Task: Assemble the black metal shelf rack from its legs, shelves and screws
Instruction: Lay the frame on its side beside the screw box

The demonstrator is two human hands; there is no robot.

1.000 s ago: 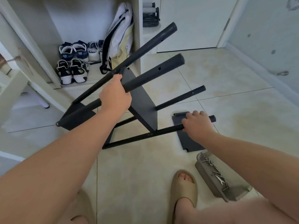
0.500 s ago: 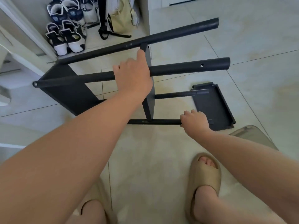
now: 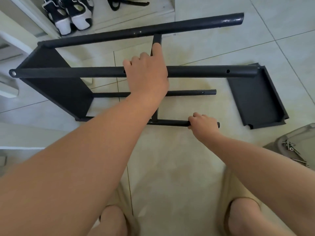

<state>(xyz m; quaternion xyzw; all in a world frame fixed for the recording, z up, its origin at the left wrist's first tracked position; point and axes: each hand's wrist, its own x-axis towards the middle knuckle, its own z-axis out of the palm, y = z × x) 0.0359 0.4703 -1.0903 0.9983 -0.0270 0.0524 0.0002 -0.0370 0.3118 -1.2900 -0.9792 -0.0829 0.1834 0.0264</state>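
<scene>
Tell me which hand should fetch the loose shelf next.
Right. The right hand grips the end of the nearest leg, close to the loose shelf lying on that side. The left hand grips an upper leg at its middle, farther away, and could probably steady the rack.

Four black legs (image 3: 139,31). Three shelves: two fixed shelves (image 3: 56,89) between the legs, one loose shelf (image 3: 255,97) on the floor (image 3: 170,159). Two hands: left hand (image 3: 146,74), right hand (image 3: 203,122). One tray (image 3: 305,133), several screws (image 3: 288,145). Two sneakers (image 3: 80,14).
</scene>
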